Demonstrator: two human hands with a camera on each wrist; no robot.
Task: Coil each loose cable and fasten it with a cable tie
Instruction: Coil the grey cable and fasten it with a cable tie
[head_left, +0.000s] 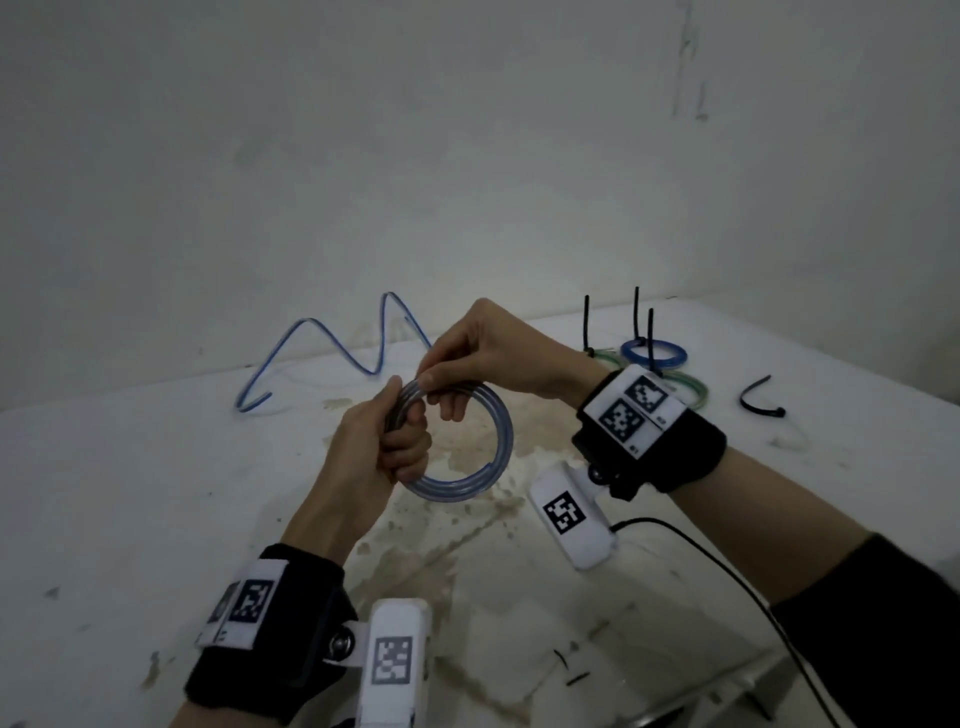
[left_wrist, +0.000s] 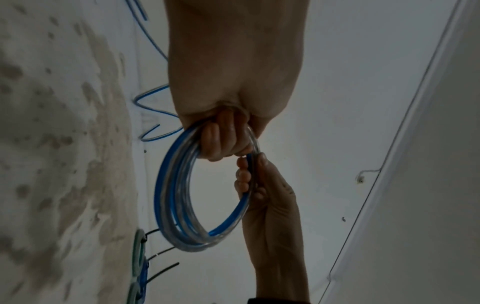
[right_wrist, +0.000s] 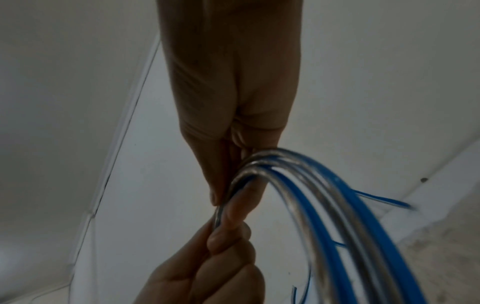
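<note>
Left hand (head_left: 384, 447), low of centre in the head view, clenches the near-left side of the blue cable coil (head_left: 483, 457), fingers wrapped through the ring. Just above it, the right hand (head_left: 483, 353) pinches the top turns between thumb and fingertips. The coil hangs above the stained table (head_left: 156, 493). To do this well, I judge the left grip should stay firm while the right feeds each new turn flat against the others. Farther back, upper left, the loose tail (head_left: 332, 353) zigzags; at right lie tied coils (head_left: 654, 356) and a spare cable tie (head_left: 758, 397).
</note>
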